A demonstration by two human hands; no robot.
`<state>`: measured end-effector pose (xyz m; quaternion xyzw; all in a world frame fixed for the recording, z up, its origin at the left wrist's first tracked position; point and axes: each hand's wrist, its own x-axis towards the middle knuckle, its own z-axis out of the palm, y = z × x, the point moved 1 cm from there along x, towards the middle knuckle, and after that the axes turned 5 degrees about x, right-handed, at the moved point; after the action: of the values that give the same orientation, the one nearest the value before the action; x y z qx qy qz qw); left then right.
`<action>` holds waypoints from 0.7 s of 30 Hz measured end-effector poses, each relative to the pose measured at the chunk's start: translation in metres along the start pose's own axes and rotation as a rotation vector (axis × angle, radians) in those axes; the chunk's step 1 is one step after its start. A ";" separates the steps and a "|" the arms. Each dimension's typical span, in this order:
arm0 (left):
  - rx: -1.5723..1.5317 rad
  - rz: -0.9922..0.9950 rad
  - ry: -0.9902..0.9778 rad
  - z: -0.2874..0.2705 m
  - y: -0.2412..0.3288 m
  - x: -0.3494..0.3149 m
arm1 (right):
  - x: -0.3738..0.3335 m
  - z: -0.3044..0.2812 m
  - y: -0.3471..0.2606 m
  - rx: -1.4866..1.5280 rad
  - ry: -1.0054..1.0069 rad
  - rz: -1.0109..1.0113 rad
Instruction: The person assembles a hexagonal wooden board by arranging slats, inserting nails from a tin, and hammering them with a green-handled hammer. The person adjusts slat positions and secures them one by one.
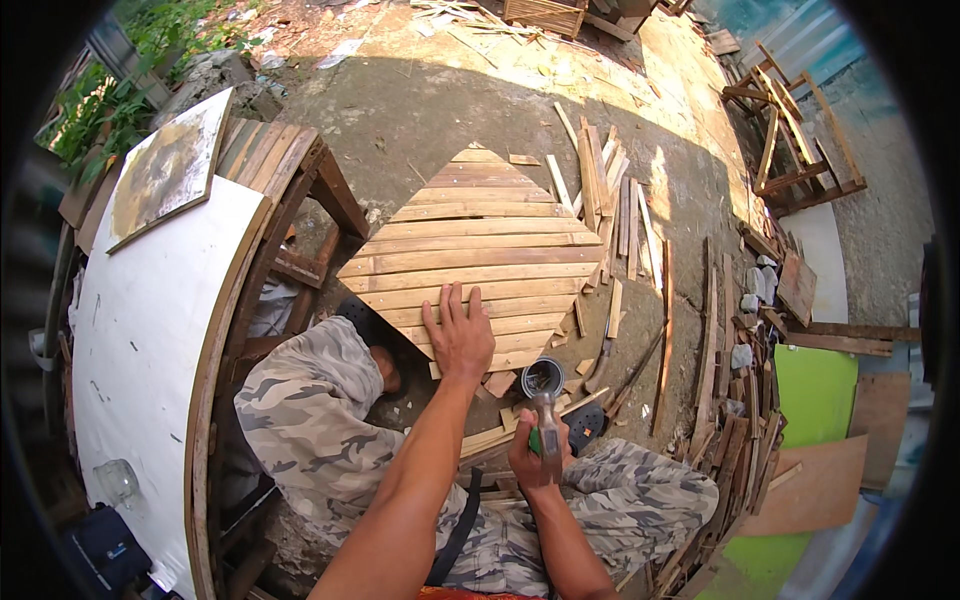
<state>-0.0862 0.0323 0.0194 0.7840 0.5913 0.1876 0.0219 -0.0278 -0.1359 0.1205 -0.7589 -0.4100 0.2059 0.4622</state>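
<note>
Rough grey floor (400,125), shaded near me, sunlit further out. Slatted wood panel (490,237) sits diamond-wise ahead of me. Left hand (460,335) spread on its near part, gripping nothing; right hand (530,455) clenched around a hammer (547,432), just behind a cup (543,378). White-topped table (150,330) bounds the left, wood strips (597,180) crowd the right corner. Widest floor stretch: past the far corner.

Pale diamond-shaped bamboo-slat panel (480,235), centre: upper half free from above, left hand (462,338) blocking below.
Grey concrete floor (385,125), upper centre: room to pass.
Broad white tabletop (165,300), left: blocks that side.
Loose brown wooden strips (593,168), right of centre: low obstacles.
Small round grey cup (526,380), lower centre: between panel and right hand (527,463).
</note>
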 end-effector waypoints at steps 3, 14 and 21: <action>0.025 0.001 0.024 0.001 0.000 0.001 | 0.017 0.008 0.014 -0.232 -0.168 0.251; -0.021 -0.019 0.022 0.006 -0.003 -0.001 | 0.014 -0.022 -0.040 0.010 -0.020 -0.089; -0.112 0.051 0.008 0.004 -0.015 -0.002 | 0.029 -0.017 -0.011 -0.110 -0.115 0.241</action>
<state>-0.0996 0.0355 0.0115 0.7957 0.5597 0.2241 0.0583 -0.0036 -0.1188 0.1408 -0.8137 -0.3524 0.2804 0.3676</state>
